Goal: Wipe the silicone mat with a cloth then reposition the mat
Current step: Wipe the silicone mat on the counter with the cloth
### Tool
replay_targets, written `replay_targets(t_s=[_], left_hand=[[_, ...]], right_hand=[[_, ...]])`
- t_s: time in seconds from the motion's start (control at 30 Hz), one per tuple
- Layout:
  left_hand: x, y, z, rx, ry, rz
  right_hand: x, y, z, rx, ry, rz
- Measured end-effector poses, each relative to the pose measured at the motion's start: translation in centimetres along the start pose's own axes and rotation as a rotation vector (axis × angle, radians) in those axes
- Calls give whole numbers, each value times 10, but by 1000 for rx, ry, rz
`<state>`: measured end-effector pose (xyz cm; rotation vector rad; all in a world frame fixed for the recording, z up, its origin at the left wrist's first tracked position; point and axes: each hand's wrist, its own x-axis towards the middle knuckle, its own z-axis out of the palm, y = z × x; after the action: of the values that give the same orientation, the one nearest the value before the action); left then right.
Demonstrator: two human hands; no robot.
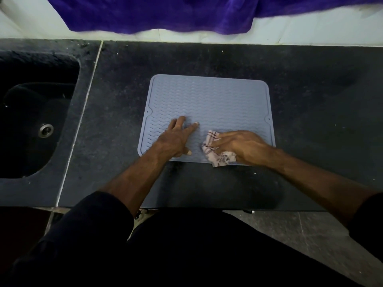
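Two hands on the silicone mat [209, 100], which lies flat on the dark counter [310, 90], right of the sink [37, 112] and a short way in from the front edge. Left hand [176, 139]: fingers straight and spread, palm down on the mat's near-left area, pressing rather than gripping; judged to be pinning the mat so it does not slide. Right hand [238, 143]: fingers curled over a bunched checked cloth [215, 150], holding it against the mat's near-right part; a corner of the cloth hangs just over the mat's front edge onto the counter.

Step in hand: wiping, first half of the task. Repositioning not yet begun (mat sits roughly square to the counter edge). How much of the ribbed surface is already wiped cannot be told; no visible wet trail or dirt in this dim light.

Next move, as judged: stroke the cloth across the ridges toward the far half, left hand holding down. Silicone is limp, so a hard push could ruck it. Purple fabric [145, 15] hangs over the back wall, well apart from the work.
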<state>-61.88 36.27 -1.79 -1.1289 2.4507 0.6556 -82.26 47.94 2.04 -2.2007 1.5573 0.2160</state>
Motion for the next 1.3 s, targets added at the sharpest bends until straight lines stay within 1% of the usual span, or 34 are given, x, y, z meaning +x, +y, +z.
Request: replay_targets(t_s=[0.1,0.17,0.23,0.33,0.4,0.47,0.5,0.57,0.67,0.7,0.77,0.8,0.87,0.93,1.0,1.03,1.1,1.17,1.23,1.3], left_hand=[[0,-1,0,-8,-7,-7],[0,-1,-1,-7,-9,-8],[0,-1,-1,-4,-8,0],[0,1,-4,-14,4,21],[-1,0,-7,-33,15,34],[-2,-3,-9,-32,-5,45],[-2,-5,-11,-27,-17,49],[-2,-7,-12,-22,-26,54],[-4,-7,-11,-16,-26,53],[-5,-8,-11,-24,-31,57],[-7,-13,-12,-58,-48,86],[-8,-16,-15,-94,-53,112],[-10,-25,-20,-211,-12,167],[-12,-34,-25,-286,110,171],[-11,-42,-25,-246,237,130],[-10,-47,-24,-212,268,110],[-9,-54,-19,-126,248,72],[-10,-59,-11,-53,216,52],[-12,-60,-3,-54,229,48],[-12,-60,-1,-72,234,48]], right_hand=[[-2,7,-6,-59,-8,79],[3,5,-13,-23,30,110],[8,-1,-19,45,93,105],[22,-21,-23,82,167,38],[33,-35,-21,54,114,1],[37,-40,-13,33,-8,-13],[35,-37,-8,-15,-29,-33],[28,-27,0,-53,-32,-53],[18,-15,-4,-3,-51,38],[17,-13,-8,-25,-56,56],[18,-10,-17,-32,-33,80],[19,-9,-22,16,-8,93],[24,-11,-27,120,46,105],[34,-19,-28,150,90,74],[48,-31,-23,112,84,5],[54,-37,-20,77,57,-39],[61,-44,-9,-10,10,-122],[57,-42,-2,-32,9,-158],[47,-35,1,-35,2,-161],[38,-30,0,-56,-2,-119]])
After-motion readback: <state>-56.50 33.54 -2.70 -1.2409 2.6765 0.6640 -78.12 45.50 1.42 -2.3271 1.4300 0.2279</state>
